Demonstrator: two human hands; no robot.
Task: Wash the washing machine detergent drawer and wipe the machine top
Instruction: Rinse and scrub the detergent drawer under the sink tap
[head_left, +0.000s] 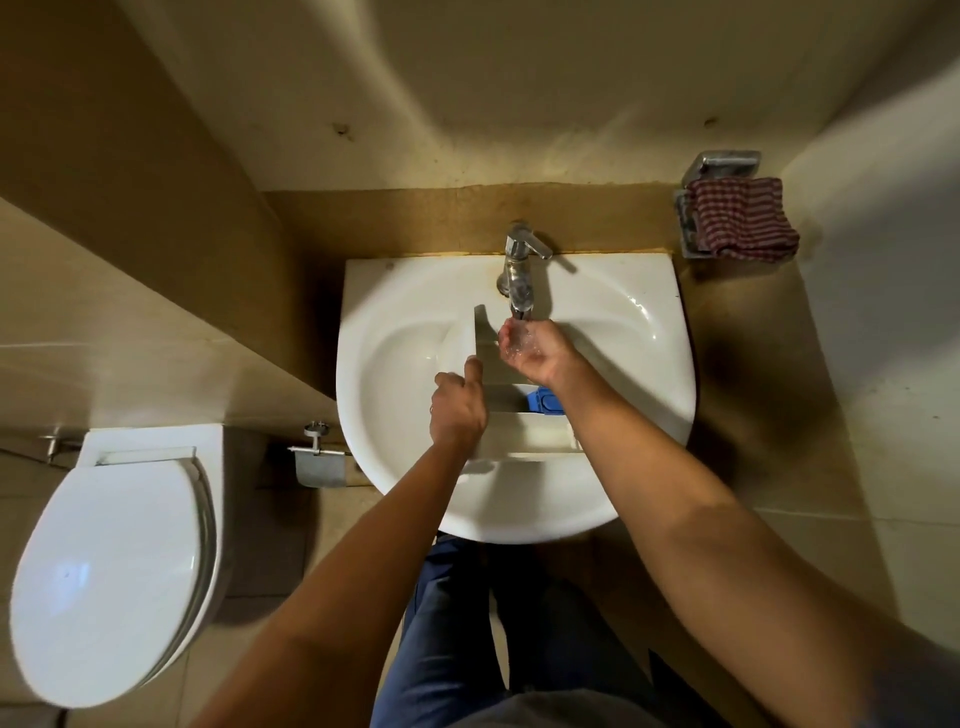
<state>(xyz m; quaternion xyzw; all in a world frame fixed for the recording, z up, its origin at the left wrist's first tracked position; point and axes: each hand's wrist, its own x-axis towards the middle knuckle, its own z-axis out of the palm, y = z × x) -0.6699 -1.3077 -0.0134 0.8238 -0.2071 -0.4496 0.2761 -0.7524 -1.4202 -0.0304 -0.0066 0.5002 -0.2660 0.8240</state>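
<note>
Head camera, bathroom washbasin (395, 467): I steady the white detergent drawer (524, 431) with my left hand (457, 410), fingers curled over its left wall and one finger laid forward along it. My right hand (530, 348) is cupped palm-up under the running tap (519, 270), fingers relaxed, pinching nothing and catching water.

The risk, as I judge it, is the one-handed hold. Wet plastic could slide out from under my left fingers and knock against the porcelain. Water spilling off my right palm could splash over the rim onto my jeans and the floor.

The drawer lies inside the bowl. It runs from just under my right palm back toward me, its front panel to the right of my left wrist and under my right forearm. Its blue insert (543, 401) shows just beside my right wrist. A striped cloth (743, 218), likely for the machine top, hangs on a wall holder well to the right of my right hand.
</note>
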